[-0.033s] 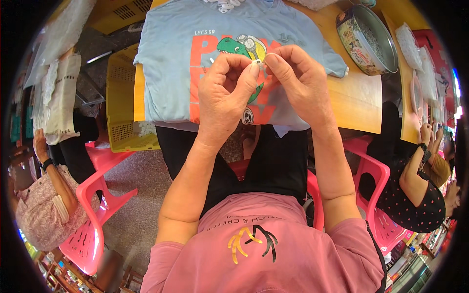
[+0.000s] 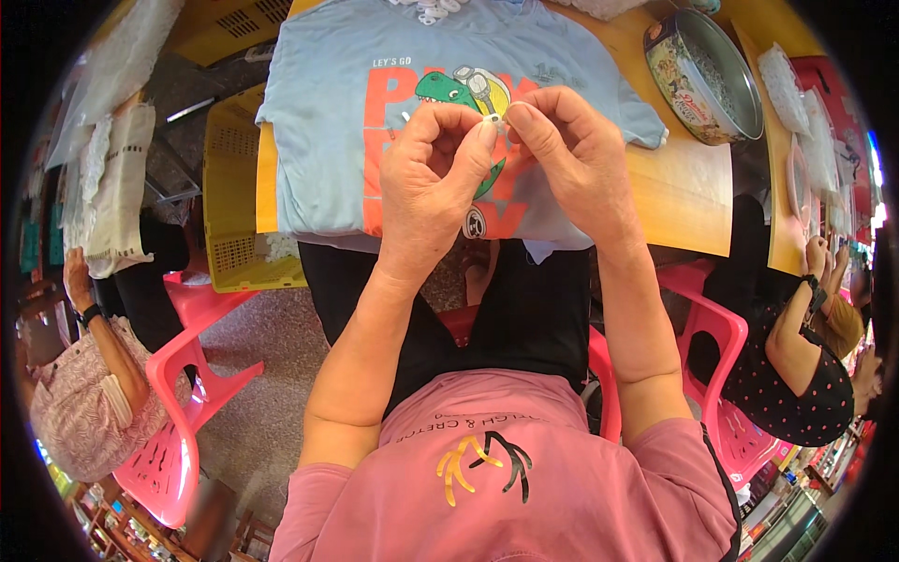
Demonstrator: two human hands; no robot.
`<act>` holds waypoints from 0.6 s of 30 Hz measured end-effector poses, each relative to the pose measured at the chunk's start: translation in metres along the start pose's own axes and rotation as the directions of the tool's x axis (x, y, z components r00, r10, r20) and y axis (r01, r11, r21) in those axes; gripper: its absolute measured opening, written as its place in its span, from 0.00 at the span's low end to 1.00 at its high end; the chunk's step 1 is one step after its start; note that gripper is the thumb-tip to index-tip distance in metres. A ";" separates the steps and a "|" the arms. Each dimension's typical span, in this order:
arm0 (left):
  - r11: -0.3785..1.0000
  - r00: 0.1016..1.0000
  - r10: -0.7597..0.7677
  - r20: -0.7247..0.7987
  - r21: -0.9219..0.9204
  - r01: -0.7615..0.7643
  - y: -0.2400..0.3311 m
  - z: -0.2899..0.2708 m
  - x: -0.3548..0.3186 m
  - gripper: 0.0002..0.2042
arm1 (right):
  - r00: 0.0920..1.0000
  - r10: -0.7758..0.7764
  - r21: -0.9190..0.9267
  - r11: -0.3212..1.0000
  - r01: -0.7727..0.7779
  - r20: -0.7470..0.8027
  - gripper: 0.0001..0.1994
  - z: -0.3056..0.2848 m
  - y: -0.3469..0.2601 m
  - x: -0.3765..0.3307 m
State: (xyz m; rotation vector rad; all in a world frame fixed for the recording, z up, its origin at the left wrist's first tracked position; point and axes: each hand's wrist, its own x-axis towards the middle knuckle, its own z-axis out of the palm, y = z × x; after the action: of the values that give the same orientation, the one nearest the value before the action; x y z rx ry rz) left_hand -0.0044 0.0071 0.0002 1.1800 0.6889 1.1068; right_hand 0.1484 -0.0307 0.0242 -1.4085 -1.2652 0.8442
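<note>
My left hand [image 2: 426, 183] pinches a small white plastic piece [image 2: 492, 119] between thumb and forefinger. Close beside it, the thumb and forefinger of my right hand [image 2: 585, 169] are also pressed together at the piece's right side. Whatever those right fingertips hold is too small to make out. Both hands are raised over a light blue T-shirt [image 2: 323, 122] with a green dinosaur and red lettering on it. The shirt lies spread on the table, and a heap of small white plastic pieces [image 2: 433, 9] rests at its far edge.
A round tin [image 2: 698, 117] of small clear pieces stands at the far right of the wooden table [image 2: 684, 192]. Yellow crates [image 2: 229, 169] are at the left. People sit on both sides on pink chairs [image 2: 178, 412], handling things of their own.
</note>
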 end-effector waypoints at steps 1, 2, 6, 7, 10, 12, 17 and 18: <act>1.000 1.000 0.000 0.002 0.007 0.000 0.001 0.000 0.000 0.05 | 1.000 0.000 0.001 1.000 0.000 0.000 0.10 0.000 0.000 0.000; 1.000 1.000 0.000 0.001 0.007 0.000 0.001 0.000 0.000 0.05 | 1.000 -0.002 0.003 1.000 0.002 0.006 0.10 0.001 -0.001 0.000; 1.000 1.000 0.000 -0.004 -0.013 0.000 0.001 0.001 0.000 0.05 | 0.999 0.044 0.082 0.996 -0.045 0.012 0.10 0.003 -0.003 -0.001; 1.000 1.000 0.003 -0.012 -0.020 -0.004 0.001 0.001 0.000 0.05 | 0.999 0.044 0.082 0.996 -0.045 0.012 0.10 0.003 -0.004 -0.001; 1.000 1.000 -0.001 -0.011 -0.005 0.001 0.002 0.001 0.000 0.05 | 0.999 0.045 0.061 0.997 -0.044 -0.009 0.09 0.002 -0.004 0.000; 1.000 1.000 0.000 -0.002 -0.006 0.000 0.002 0.000 0.000 0.05 | 0.999 0.047 0.081 0.996 -0.046 -0.009 0.09 0.003 -0.004 -0.001; 1.000 1.000 -0.007 0.003 -0.022 0.007 0.002 0.001 0.000 0.05 | 1.000 0.024 0.050 0.998 -0.024 -0.004 0.10 0.003 -0.003 0.000; 1.000 1.000 -0.005 0.003 -0.026 0.006 0.001 0.000 0.000 0.05 | 0.999 0.041 0.054 0.998 -0.041 -0.004 0.10 0.003 -0.004 0.000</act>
State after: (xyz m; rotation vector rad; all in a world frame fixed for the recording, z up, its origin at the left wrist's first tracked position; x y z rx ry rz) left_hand -0.0046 0.0066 0.0009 1.1567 0.6734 1.1063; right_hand 0.1447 -0.0306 0.0271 -1.3971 -1.2049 0.8962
